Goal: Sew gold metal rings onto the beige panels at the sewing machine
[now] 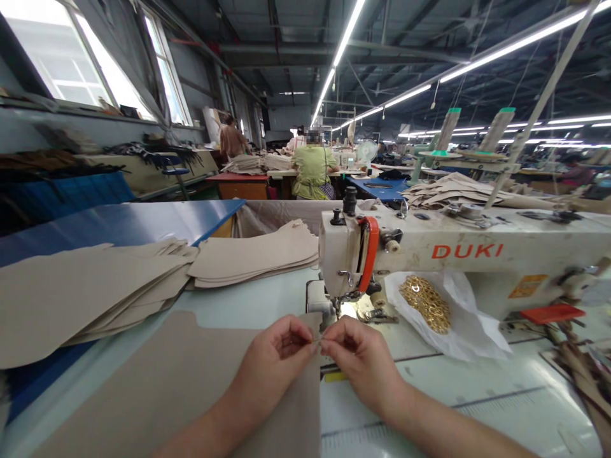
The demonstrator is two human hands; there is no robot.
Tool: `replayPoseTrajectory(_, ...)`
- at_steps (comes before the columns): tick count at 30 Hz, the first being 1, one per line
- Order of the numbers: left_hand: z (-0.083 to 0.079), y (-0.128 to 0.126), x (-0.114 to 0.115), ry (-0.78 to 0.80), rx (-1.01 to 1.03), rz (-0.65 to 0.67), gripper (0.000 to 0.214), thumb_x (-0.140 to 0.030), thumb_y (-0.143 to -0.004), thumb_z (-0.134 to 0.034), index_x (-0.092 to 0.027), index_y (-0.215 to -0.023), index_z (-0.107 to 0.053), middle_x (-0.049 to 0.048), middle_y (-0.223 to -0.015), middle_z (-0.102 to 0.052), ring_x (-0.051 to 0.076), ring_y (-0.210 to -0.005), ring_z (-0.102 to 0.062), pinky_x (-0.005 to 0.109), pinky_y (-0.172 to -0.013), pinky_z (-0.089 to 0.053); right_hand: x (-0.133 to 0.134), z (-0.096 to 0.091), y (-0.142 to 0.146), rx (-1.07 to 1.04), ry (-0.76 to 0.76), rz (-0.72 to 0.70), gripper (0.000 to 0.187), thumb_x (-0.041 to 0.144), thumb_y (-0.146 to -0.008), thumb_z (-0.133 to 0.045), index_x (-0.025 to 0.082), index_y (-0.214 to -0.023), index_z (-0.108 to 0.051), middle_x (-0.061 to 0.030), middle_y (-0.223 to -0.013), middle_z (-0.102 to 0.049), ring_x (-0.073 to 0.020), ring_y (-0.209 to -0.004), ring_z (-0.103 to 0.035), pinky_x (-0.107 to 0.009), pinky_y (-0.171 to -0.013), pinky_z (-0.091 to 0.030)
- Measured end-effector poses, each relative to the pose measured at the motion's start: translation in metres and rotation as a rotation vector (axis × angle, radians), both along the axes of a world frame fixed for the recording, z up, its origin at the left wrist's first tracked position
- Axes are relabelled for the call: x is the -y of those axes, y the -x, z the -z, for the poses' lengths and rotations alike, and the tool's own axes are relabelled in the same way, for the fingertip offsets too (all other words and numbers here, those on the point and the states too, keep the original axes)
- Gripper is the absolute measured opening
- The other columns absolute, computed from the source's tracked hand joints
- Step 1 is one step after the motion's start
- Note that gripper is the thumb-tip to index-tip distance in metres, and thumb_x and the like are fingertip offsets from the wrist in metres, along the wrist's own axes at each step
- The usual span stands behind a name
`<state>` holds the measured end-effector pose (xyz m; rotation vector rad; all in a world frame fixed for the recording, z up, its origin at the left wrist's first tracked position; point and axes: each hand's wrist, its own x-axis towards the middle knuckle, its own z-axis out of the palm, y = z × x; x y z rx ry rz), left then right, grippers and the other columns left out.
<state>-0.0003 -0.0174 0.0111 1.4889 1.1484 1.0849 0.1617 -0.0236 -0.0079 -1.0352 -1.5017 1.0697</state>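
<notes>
My left hand (277,356) and my right hand (360,353) meet in front of the white sewing machine (458,254). Both are pinched, fingertips almost touching, on something small and thin between them that I cannot make out. They hover over a large beige fabric piece (167,388) lying flat on the pale table (477,407). The machine's needle area (351,305) is lit, just beyond my fingers.
Stacks of beige cut pieces (95,292) (258,254) lie to the left. A white plastic bag of gold rings (427,302) sits under the machine arm. A red-orange part (551,313) lies at the right. Other workers sit at tables farther back (312,168).
</notes>
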Motion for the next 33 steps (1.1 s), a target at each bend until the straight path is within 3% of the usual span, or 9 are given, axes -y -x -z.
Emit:
replayPoseTrajectory(5, -0.0021, 0.0003, 0.0034, -0.076, -0.047, -0.009, 0.008, -0.021, -0.068, -0.065, -0.018, -0.068, -0.057, -0.0010, -0.068, -0.061, 0.014, -0.065, -0.060, 0.024, -0.064, -0.049, -0.0022, -0.0027, -0.0009, -0.275, 0.167, -0.135, 0.026, 0.038, -0.069, -0.071, 0.019, -0.078, -0.056, 0.0020, -0.067, -0.061, -0.0116, -0.061, -0.056, -0.022, -0.059, -0.042)
replayPoseTrajectory(9, -0.0051, -0.0010, 0.0050, -0.048, -0.027, -0.002, 0.007, -0.021, -0.068, -0.065, -0.019, -0.069, -0.058, -0.0008, -0.068, -0.062, 0.015, -0.066, -0.060, 0.025, -0.065, -0.050, -0.0034, -0.0036, -0.0036, -0.215, 0.227, -0.188, 0.029, 0.044, -0.071, -0.069, 0.017, -0.071, -0.057, 0.0025, -0.061, -0.060, -0.0096, -0.055, -0.054, -0.022, -0.058, -0.042)
replayPoseTrajectory(14, -0.0020, 0.0000, 0.0019, 0.042, 0.070, 0.029, 0.020, -0.024, -0.064, -0.069, -0.019, -0.081, -0.060, 0.0016, -0.078, -0.066, 0.017, -0.074, -0.061, 0.027, -0.072, -0.050, -0.0026, -0.0051, -0.0065, -0.134, 0.199, -0.170, 0.031, 0.045, -0.071, -0.068, 0.017, -0.070, -0.057, 0.0032, -0.058, -0.059, -0.0087, -0.051, -0.050, -0.021, -0.052, -0.038)
replayPoseTrajectory(17, 0.0008, 0.0023, 0.0002, 0.072, -0.012, 0.105, 0.015, -0.030, -0.070, -0.067, -0.019, -0.081, -0.064, 0.0017, -0.077, -0.067, 0.018, -0.075, -0.062, 0.027, -0.071, -0.048, -0.0023, -0.0057, -0.0065, -0.118, 0.201, -0.165, 0.030, 0.045, -0.072, -0.068, 0.017, -0.069, -0.057, 0.0037, -0.056, -0.057, -0.0084, -0.050, -0.049, -0.020, -0.051, -0.038)
replayPoseTrajectory(21, -0.0005, 0.0044, 0.0014, 0.033, -0.162, 0.110, 0.013, -0.031, -0.075, -0.062, -0.019, -0.075, -0.068, -0.0011, -0.069, -0.066, 0.018, -0.070, -0.060, 0.024, -0.066, -0.045, -0.0024, -0.0036, -0.0061, -0.104, 0.192, -0.174, 0.027, 0.043, -0.073, -0.067, 0.017, -0.070, -0.058, 0.0037, -0.057, -0.057, -0.0086, -0.051, -0.050, -0.020, -0.052, -0.038)
replayPoseTrajectory(33, -0.0064, 0.0055, 0.0049, -0.016, -0.193, 0.108, 0.012, -0.030, -0.077, -0.058, -0.021, -0.076, -0.067, -0.0018, -0.070, -0.066, 0.017, -0.070, -0.059, 0.022, -0.065, -0.043, -0.0005, -0.0059, -0.0081, 0.057, 0.077, -0.127, 0.011, 0.025, -0.078, -0.058, 0.017, -0.071, -0.063, 0.0017, -0.060, -0.057, -0.0107, -0.055, -0.049, -0.021, -0.054, -0.038)
